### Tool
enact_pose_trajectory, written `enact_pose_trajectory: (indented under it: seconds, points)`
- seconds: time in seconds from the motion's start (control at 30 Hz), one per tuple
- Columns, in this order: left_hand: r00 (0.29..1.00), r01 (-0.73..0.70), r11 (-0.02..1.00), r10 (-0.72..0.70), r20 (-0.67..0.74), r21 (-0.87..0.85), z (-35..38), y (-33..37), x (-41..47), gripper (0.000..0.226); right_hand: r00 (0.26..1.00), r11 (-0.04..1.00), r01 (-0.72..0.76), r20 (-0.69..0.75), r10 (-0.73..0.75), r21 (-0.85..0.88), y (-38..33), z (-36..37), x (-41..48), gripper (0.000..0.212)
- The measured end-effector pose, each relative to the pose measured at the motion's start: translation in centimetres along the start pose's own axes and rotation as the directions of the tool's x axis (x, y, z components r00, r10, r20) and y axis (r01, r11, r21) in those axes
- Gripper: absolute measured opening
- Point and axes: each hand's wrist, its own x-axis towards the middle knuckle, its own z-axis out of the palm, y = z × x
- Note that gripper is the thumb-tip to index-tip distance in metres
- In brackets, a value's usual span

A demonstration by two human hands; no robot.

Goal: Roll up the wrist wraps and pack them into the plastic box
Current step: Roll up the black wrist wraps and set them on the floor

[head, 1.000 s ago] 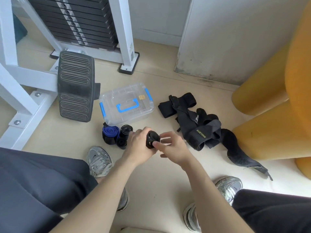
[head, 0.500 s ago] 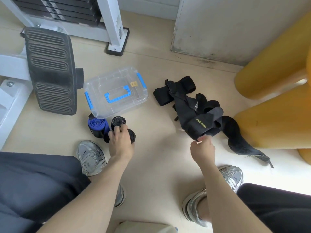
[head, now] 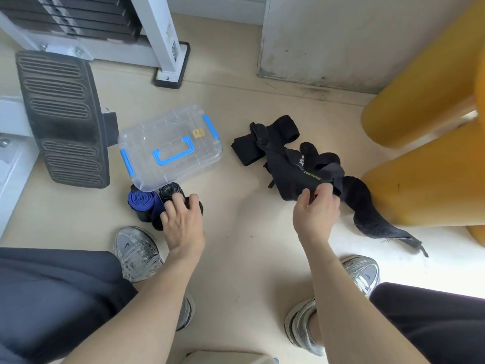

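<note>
Head view, only one view given.

Left hand [head: 183, 224] is laid over a black rolled wrap [head: 195, 207] on the floor [head: 244, 258], fingers [head: 175, 199] curled onto its top. Contact is seen; whether the roll is actually clamped cannot be told.

Three rolls are grouped just in front of the plastic box [head: 170, 145]: a blue rolled wrap [head: 141, 202] on the left, a dark grey rolled wrap [head: 169, 191] touching it and tucked against the box's near edge, and the black one under the hand. A further dark roll is partly hidden below the hand.

The box is clear, lid on, with blue handle [head: 174, 153] and blue side latches. No wraps are seen inside. A small yellow sticker is on the lid.

Right hand [head: 316, 211] is closed on the near edge of the unrolled wraps pile [head: 291, 164], black fabric pinched between thumb and fingers. Green lettering is visible on one strap, too blurred to read. One loose strap tail [head: 380, 222] is trailed right along the floor, beside a yellow padded cylinder [head: 425, 174].

The pile is well apart from the box, to its right.

A ribbed black foot plate [head: 63, 119] and white machine frame [head: 160, 30] are sited left of the box. Silver sneakers [head: 136, 253] and dark trouser legs are seen at the bottom.
</note>
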Motion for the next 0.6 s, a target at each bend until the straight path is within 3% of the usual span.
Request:
enact_pose_trajectory:
  seconds: [0.07, 0.13, 0.17, 0.23, 0.27, 0.37, 0.43, 0.5, 0.57, 0.6]
  points:
    - [1.0, 0.02, 0.998, -0.019, 0.012, -0.064, -0.6, 0.7, -0.1, 0.054, 0.99, 0.99, 0.126, -0.07, -0.122, 0.061, -1.8, -0.9, 0.1, 0.009]
    - [0.999, 0.05, 0.948, -0.04, 0.036, -0.315, -1.9, 2.1, 0.1, 0.037, 0.965, 0.969, 0.232, -0.147, -0.219, 0.08, -3.8, -2.0, 0.5, 0.014]
    - [0.996, 0.072, 0.865, -0.038, 0.078, -0.496, -3.0, 3.0, 0.3, 0.026, 0.951, 0.96, 0.27, -0.175, -0.253, 0.077, -4.9, -2.6, 0.6, 0.017]
    - [0.977, 0.168, 0.551, 0.019, 0.214, -0.817, -5.9, 4.9, 0.7, 0.015, 0.928, 0.939, 0.333, -0.208, -0.31, 0.088, -7.2, -4.0, 0.6, 0.023]
    - [0.956, 0.232, 0.375, 0.081, 0.281, -0.897, -7.4, 5.8, 0.8, 0.024, 0.912, 0.921, 0.374, -0.223, -0.345, 0.107, -8.3, -4.6, 0.3, 0.025]
    - [0.894, 0.352, 0.052, 0.278, 0.352, -0.935, -11.5, 7.2, 0.8, 0.052, 0.847, 0.845, 0.516, -0.232, -0.479, 0.138, -10.8, -6.4, -0.8, 0.026]
    - [0.86, 0.409, -0.138, 0.388, 0.331, -0.902, -12.9, 6.9, 0.7, 0.062, 0.847, 0.817, 0.532, -0.156, -0.509, 0.222, -11.5, -6.9, -2.1, 0.022]
    - [0.844, 0.412, -0.251, 0.467, 0.264, -0.876, -13.7, 6.0, 0.4, 0.053, 0.888, 0.846, 0.432, 0.02, -0.46, 0.312, -11.6, -6.6, -3.5, 0.012]
    - [0.88, 0.385, -0.271, 0.395, 0.263, -0.882, -13.6, 5.2, -0.1, 0.034, 0.877, 0.896, 0.276, 0.29, -0.383, 0.349, -10.9, -6.1, -4.5, 0.009]
    - [0.91, 0.367, -0.24, 0.292, 0.294, -0.899, -13.4, 5.0, -0.4, 0.027, 0.823, 0.917, 0.197, 0.45, -0.348, 0.348, -10.2, -6.1, -4.8, 0.016]
